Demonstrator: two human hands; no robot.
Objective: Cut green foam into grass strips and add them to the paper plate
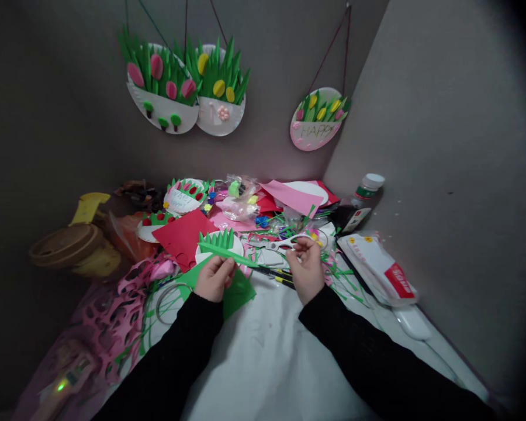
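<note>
My left hand (pixel 215 277) pinches a long green paper strip (pixel 233 255) that slants down to the right. Closed around the handles of a pair of scissors (pixel 274 245) is my right hand (pixel 307 268); the blades point left, apart from the strip. Behind the strip lies a small white paper-plate piece (pixel 200 254) with green paper grass (pixel 219 238) standing from it. A green paper sheet (pixel 241 295) rests under my left hand. Black-and-yellow tools (pixel 283 277), partly hidden, lie between my hands.
Red paper (pixel 186 234), pink paper (pixel 291 197) and bagged decorations (pixel 239 204) crowd the back. Pink cut-out scraps (pixel 109 321) and a tape roll (pixel 163 304) lie left, near a brown tub (pixel 70 248). At right stand a bottle (pixel 362 202) and a white packet (pixel 379 269). Plate baskets (pixel 162 111) hang behind.
</note>
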